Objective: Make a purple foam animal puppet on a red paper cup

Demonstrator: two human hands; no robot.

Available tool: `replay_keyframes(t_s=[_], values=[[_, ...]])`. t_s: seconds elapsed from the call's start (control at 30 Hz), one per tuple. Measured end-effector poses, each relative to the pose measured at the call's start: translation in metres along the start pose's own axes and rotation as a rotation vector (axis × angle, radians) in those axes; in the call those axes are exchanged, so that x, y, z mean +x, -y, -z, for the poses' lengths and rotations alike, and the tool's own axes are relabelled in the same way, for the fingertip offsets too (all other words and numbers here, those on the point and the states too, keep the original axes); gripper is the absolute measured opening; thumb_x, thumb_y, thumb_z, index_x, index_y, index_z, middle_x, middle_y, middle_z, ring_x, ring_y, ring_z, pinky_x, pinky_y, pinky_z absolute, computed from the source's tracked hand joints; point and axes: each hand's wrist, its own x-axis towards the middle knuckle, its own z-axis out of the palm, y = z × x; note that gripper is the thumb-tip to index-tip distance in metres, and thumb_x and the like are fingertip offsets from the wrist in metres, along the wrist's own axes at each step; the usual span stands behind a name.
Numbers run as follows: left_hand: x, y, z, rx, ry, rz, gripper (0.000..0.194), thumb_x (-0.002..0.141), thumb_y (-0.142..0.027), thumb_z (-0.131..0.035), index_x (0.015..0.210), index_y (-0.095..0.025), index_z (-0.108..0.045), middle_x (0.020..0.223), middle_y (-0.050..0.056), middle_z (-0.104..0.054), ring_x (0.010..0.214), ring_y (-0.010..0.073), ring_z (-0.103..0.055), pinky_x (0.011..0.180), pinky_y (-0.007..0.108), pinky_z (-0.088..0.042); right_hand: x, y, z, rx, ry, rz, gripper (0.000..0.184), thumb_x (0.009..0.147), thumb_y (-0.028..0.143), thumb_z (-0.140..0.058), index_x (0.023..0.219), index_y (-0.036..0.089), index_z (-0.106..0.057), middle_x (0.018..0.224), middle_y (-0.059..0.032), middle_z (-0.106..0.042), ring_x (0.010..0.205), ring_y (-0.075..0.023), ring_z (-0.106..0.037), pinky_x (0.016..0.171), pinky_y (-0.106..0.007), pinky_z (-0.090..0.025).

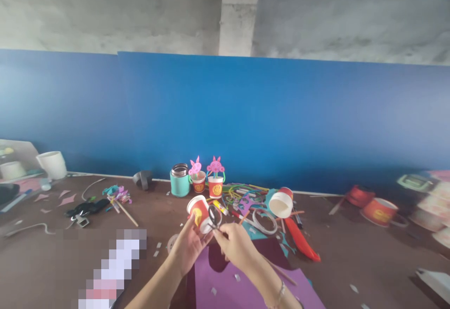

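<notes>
My left hand (191, 245) is wrapped round a red paper cup (198, 210) with a white rim and a yellow print, tilted over. My right hand (235, 243) is closed on scissors (213, 216), whose dark loop shows against the cup's side. Their blades are mostly hidden by my fingers and cannot be made out. Both hands are close together over a purple sheet (225, 290). Just behind the cup stand two more red paper cups, a left one (199, 184) and a right one (215, 188), each topped with a pink cut-out figure.
A turquoise flask (180, 181) stands left of the decorated cups. Pipe cleaners, markers and scraps lie behind my right hand, beside a tipped paper cup (281, 203), a tape roll (264, 222) and a red plastic strip (302, 239). A blue partition (246, 121) closes off the back.
</notes>
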Motion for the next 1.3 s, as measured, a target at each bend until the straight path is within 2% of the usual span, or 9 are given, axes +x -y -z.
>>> replay_keyframes(t_s=[0.1, 0.23, 0.43, 0.63, 0.73, 0.9, 1.0, 1.17, 1.3], values=[[0.002, 0.003, 0.003, -0.001, -0.049, 0.018, 0.027, 0.087, -0.03, -0.055, 0.107, -0.013, -0.058, 0.099, 0.01, -0.069, 0.087, 0.0211, -0.067, 0.079, 0.034, -0.052, -0.006, 0.002, 0.004, -0.391, -0.14, 0.182, 0.025, 0.084, 0.026, -0.047, 0.074, 0.018, -0.067, 0.073, -0.009, -0.071, 0.07, -0.0198, -0.066, 0.059, -0.024, -0.039], [0.004, 0.007, 0.003, 0.0, -0.113, -0.025, 0.028, 0.084, -0.022, -0.059, 0.111, -0.011, -0.057, 0.091, 0.011, -0.071, 0.083, 0.0215, -0.068, 0.081, 0.035, -0.053, -0.007, 0.001, 0.001, -0.44, -0.121, 0.225, 0.023, 0.082, 0.025, -0.048, 0.075, 0.019, -0.069, 0.074, -0.0089, -0.072, 0.072, -0.0224, -0.067, 0.06, -0.026, -0.039], [0.004, 0.006, 0.003, -0.014, -0.11, -0.12, 0.023, 0.086, -0.017, -0.056, 0.107, -0.01, -0.06, 0.091, 0.01, -0.072, 0.082, 0.0201, -0.069, 0.079, 0.032, -0.054, 0.004, -0.008, -0.006, 0.358, 0.194, -0.152, 0.034, 0.084, 0.035, -0.042, 0.059, 0.017, -0.055, 0.042, -0.0005, -0.055, 0.032, -0.0127, -0.051, 0.037, -0.021, -0.034], [0.001, 0.002, 0.0, -0.034, -0.023, -0.091, 0.024, 0.088, -0.025, -0.054, 0.103, -0.009, -0.062, 0.094, 0.012, -0.072, 0.082, 0.0199, -0.068, 0.078, 0.029, -0.054, 0.01, -0.006, -0.002, 0.928, 0.378, -0.343, 0.028, 0.083, 0.029, -0.043, 0.074, 0.01, -0.062, 0.041, 0.0051, -0.048, 0.028, -0.0069, -0.043, 0.035, -0.018, -0.03], [0.0, 0.001, -0.004, 0.009, 0.003, -0.075, 0.026, 0.086, -0.026, -0.056, 0.105, -0.009, -0.062, 0.094, 0.012, -0.071, 0.082, 0.0208, -0.068, 0.074, 0.028, -0.054, 0.008, -0.004, -0.001, 0.69, 0.291, -0.262, 0.032, 0.086, 0.034, -0.04, 0.072, 0.013, -0.06, 0.042, 0.003, -0.051, 0.03, -0.009, -0.046, 0.036, -0.019, -0.03], [-0.002, 0.002, -0.009, -0.007, -0.146, -0.074, 0.025, 0.087, -0.014, -0.053, 0.111, -0.011, -0.058, 0.089, 0.01, -0.071, 0.081, 0.0202, -0.069, 0.07, 0.029, -0.056, -0.002, 0.001, 0.001, -0.22, -0.067, 0.127, 0.031, 0.085, 0.027, -0.045, 0.058, 0.016, -0.055, 0.059, -0.0078, -0.065, 0.058, -0.0173, -0.063, 0.053, -0.023, -0.037], [-0.002, 0.004, -0.009, -0.022, -0.2, -0.054, 0.024, 0.086, -0.012, -0.054, 0.11, -0.011, -0.058, 0.088, 0.01, -0.071, 0.081, 0.0201, -0.069, 0.073, 0.03, -0.057, -0.005, 0.003, -0.002, -0.344, -0.093, 0.166, 0.027, 0.085, 0.025, -0.045, 0.063, 0.016, -0.059, 0.069, -0.0106, -0.069, 0.068, -0.0196, -0.065, 0.058, -0.024, -0.038], [-0.002, 0.006, -0.005, 0.003, -0.168, -0.177, 0.024, 0.084, -0.009, -0.055, 0.107, -0.012, -0.059, 0.088, 0.008, -0.072, 0.081, 0.0188, -0.069, 0.077, 0.028, -0.056, 0.003, 0.001, -0.013, 0.397, 0.228, -0.243, 0.031, 0.087, 0.033, -0.037, 0.072, 0.014, -0.058, 0.043, -0.0006, -0.056, 0.034, -0.0135, -0.054, 0.039, -0.021, -0.037], [0.0, 0.003, -0.002, -0.006, -0.196, -0.239, 0.026, 0.083, -0.009, -0.057, 0.109, -0.014, -0.059, 0.09, 0.007, -0.072, 0.084, 0.0185, -0.069, 0.081, 0.03, -0.055, 0.009, -0.001, -0.007, 0.801, 0.33, -0.326, 0.028, 0.081, 0.029, -0.043, 0.07, 0.01, -0.061, 0.039, 0.0022, -0.052, 0.029, -0.0101, -0.05, 0.033, -0.018, -0.032]])
